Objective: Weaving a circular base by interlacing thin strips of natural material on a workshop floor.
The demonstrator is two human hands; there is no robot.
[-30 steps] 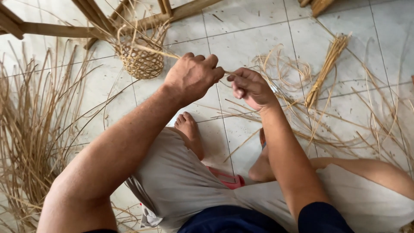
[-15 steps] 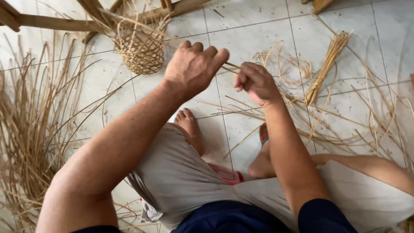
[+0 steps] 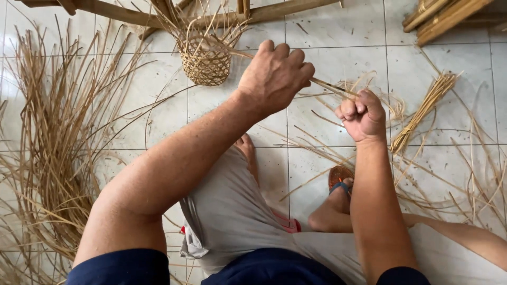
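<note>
Two hands up over the tiled floor [image 3: 338,63]: the left hand [image 3: 274,76] is curled tight around one thin cane strip [image 3: 330,86], and the right hand [image 3: 363,115] is fisted on the same strip just beside it, the strip running taut between them. One half-woven basket [image 3: 206,58] sits beyond the left hand, one tied bundle of splints [image 3: 422,113] lies right, and one big loose heap of strips [image 3: 53,148] spreads left.

Head-worn view, steeply downward, close.
</note>
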